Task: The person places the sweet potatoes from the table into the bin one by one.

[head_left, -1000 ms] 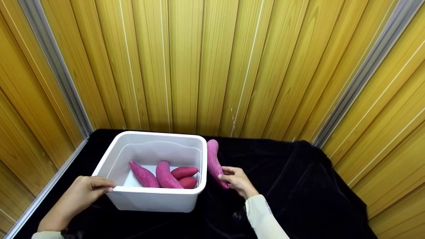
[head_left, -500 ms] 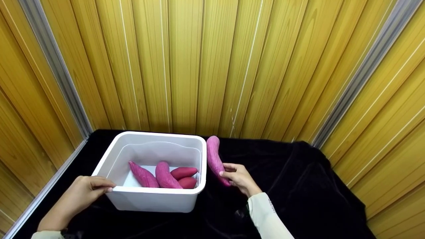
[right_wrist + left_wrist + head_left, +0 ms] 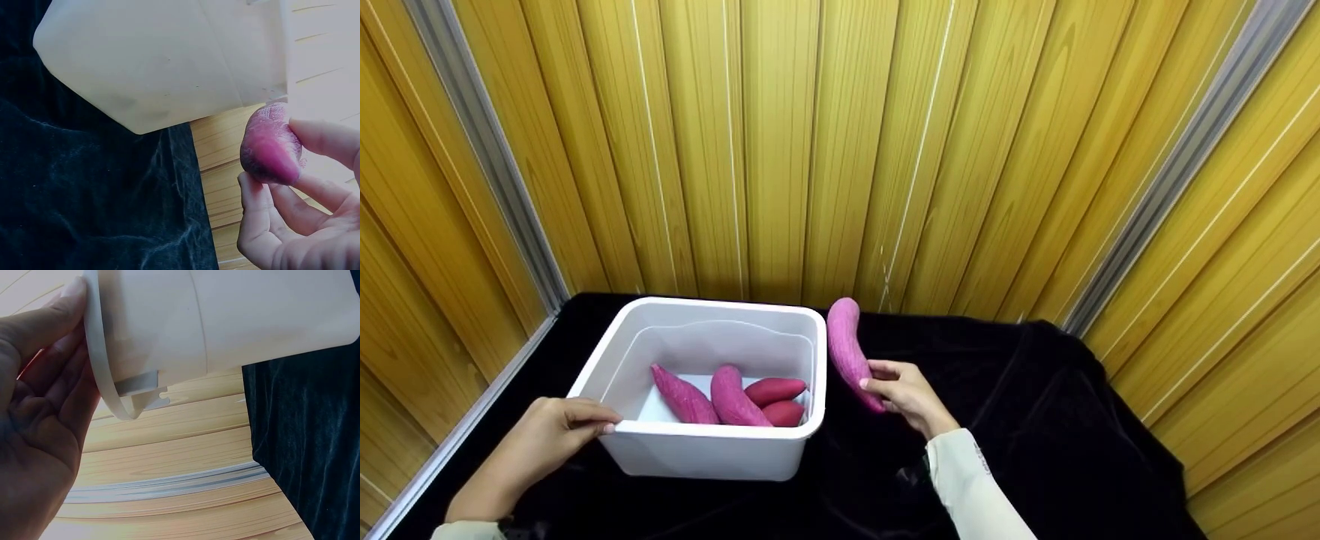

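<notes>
A white plastic bin (image 3: 705,451) stands on the left of the black cloth. My left hand (image 3: 544,435) grips its near left rim corner, thumb and fingers on the rim in the left wrist view. Just outside the bin's right wall, my right hand (image 3: 911,397) holds a long, curved purple sweet potato (image 3: 849,349) by its near end. Thumb and fingers pinch it in the right wrist view. Inside the bin lie a pointed purple sweet potato (image 3: 684,396), a curved purple one (image 3: 735,397) and two redder ones, the upper red sweet potato (image 3: 775,390) partly over the lower.
Black velvety cloth (image 3: 1005,427) covers the surface and reaches right of the bin. Yellow wood-patterned panels (image 3: 780,150) rise behind and at both sides. Grey metal strips (image 3: 1170,165) run along the corners.
My right hand has lifted the sweet potato slightly, up and a little to the right along the bin's right side. My left hand and the bin have stayed put.
</notes>
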Tool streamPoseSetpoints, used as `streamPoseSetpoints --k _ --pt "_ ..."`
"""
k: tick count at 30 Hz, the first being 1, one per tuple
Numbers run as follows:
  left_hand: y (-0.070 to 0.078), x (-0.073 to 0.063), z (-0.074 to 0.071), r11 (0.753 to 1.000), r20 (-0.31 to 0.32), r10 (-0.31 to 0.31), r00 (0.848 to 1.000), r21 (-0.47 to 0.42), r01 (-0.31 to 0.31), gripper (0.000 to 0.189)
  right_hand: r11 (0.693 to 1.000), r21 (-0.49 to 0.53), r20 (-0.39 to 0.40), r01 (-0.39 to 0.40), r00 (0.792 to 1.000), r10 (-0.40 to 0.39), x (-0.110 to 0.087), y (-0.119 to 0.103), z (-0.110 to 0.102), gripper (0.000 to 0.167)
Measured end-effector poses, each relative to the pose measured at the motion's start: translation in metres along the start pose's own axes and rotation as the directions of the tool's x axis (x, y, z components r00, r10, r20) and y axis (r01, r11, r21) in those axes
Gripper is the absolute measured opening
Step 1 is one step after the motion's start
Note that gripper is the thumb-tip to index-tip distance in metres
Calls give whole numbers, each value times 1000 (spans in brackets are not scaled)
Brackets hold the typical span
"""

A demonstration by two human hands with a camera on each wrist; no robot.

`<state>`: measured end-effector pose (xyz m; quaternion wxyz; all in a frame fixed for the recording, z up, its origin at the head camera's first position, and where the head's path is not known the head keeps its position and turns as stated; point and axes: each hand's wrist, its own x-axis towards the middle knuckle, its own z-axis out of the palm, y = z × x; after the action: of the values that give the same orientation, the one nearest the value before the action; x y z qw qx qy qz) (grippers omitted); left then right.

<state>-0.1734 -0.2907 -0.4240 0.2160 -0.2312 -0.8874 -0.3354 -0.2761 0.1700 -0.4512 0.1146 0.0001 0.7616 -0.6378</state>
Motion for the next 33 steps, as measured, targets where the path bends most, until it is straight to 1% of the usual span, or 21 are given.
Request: streamPoseSetpoints --k 4,18,24,29,33 --pt "1 1 0 1000 6 -15 1000 0 15 18 1000 9 3 6 1000 -6 -1 -5 -1 56" --pt "1 1 0 1000 3 -5 1000 -1 5 18 1000 9 -3 15 1000 -15 -4 -22 -2 54" --pt "1 1 0 1000 -3 6 1000 1 -6 19 999 16 7 27 1000 -27 -4 -30 -3 52" --pt "-1 0 0 999 -5 24 1000 -26 -24 19 999 27 25 37 999 -38 -4 -36 -2 51" --pt "-2 0 1 999 -3 24 1000 -33 -24 18 999 28 38 44 998 -45 -4 -41 0 50"
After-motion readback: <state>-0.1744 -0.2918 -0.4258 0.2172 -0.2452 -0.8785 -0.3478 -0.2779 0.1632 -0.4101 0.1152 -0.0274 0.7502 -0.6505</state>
